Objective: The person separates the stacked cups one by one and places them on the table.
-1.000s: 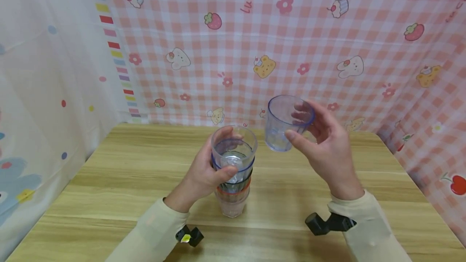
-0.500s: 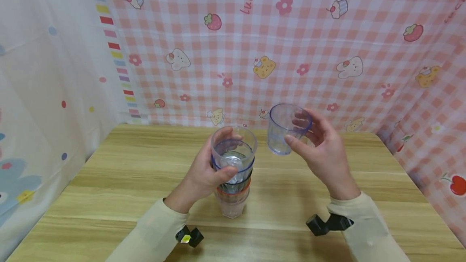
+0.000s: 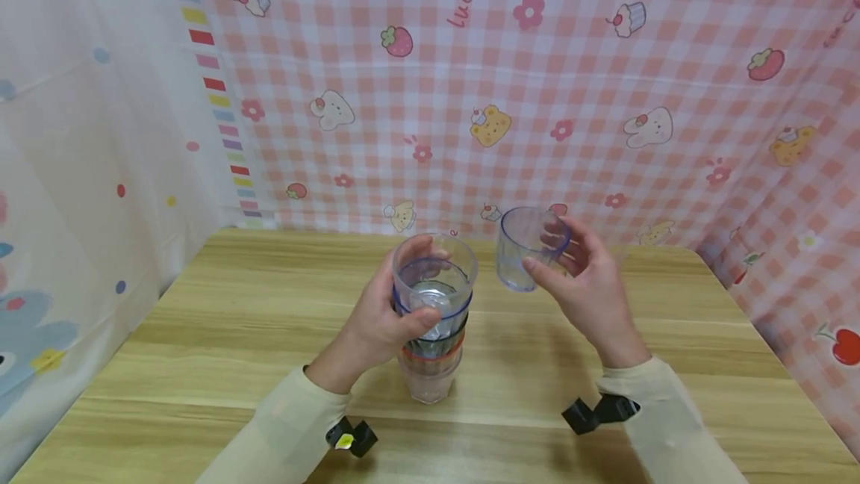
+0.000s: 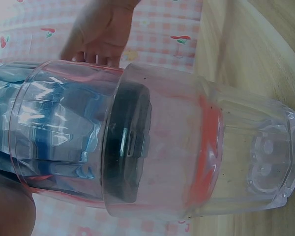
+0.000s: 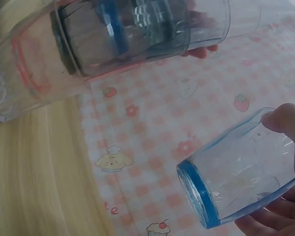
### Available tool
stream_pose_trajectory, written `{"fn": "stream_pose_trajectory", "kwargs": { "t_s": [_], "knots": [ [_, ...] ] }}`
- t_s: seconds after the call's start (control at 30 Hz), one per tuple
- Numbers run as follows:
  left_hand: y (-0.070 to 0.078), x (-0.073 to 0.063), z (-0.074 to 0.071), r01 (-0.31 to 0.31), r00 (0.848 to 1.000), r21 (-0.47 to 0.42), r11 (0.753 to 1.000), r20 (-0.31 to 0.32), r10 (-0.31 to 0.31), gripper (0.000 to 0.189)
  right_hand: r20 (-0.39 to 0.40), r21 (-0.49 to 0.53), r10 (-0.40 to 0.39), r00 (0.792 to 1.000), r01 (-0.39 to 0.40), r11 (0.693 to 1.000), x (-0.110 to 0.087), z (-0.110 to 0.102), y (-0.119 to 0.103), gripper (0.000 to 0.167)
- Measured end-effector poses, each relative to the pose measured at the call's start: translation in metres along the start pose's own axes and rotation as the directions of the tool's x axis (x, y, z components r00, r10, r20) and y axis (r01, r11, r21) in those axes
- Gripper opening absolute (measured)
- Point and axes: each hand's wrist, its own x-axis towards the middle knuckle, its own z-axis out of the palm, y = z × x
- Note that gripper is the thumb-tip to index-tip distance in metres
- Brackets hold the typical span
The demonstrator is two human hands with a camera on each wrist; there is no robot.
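My left hand (image 3: 386, 312) grips the upper part of a tall stack of nested clear plastic cups (image 3: 431, 364). Rims and bands in blue, dark and red show down its side, with a colourless cup (image 3: 411, 264) on top. Upright on the tabletop, the stack shows its faceted base in the left wrist view. To its right, my right hand (image 3: 594, 278) holds a single clear cup (image 3: 516, 264) with a bluish rim, mouth up and raised above the table. The right wrist view shows a blue band (image 5: 200, 194) round this cup's base, thumb and fingers on opposite sides.
A wood-grain table (image 3: 222, 364) lies under both hands. Behind it hangs a pink checked curtain (image 3: 430, 95) with cartoon prints, which continues on the right. A white dotted curtain (image 3: 101, 133) hangs at the left. Each wrist carries a small black camera (image 3: 600, 413).
The right hand and its cup have come down toward the table, with the hand shifting slightly left. My left hand and the stack have stayed in place.
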Motion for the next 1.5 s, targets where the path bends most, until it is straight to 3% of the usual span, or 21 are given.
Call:
{"fn": "stream_pose_trajectory", "kwargs": {
  "t_s": [0.63,1.03,1.5],
  "knots": [
    [-0.002,0.0,0.001,-0.01,1.0,-0.031,0.999,0.004,0.01,0.106,-0.014,-0.068,0.139,0.99,-0.139,0.988,0.007,0.004,0.04,0.083],
    [-0.001,0.0,0.0,0.014,1.0,-0.021,1.0,0.003,-0.014,0.106,0.0,-0.092,0.253,0.968,-0.252,0.963,0.014,0.003,0.066,0.088],
    [0.0,0.001,0.0,0.03,1.0,-0.021,0.999,0.0,-0.03,0.106,-0.002,-0.129,0.29,0.957,-0.288,0.949,0.021,0.003,0.089,0.087]
  ]
}}
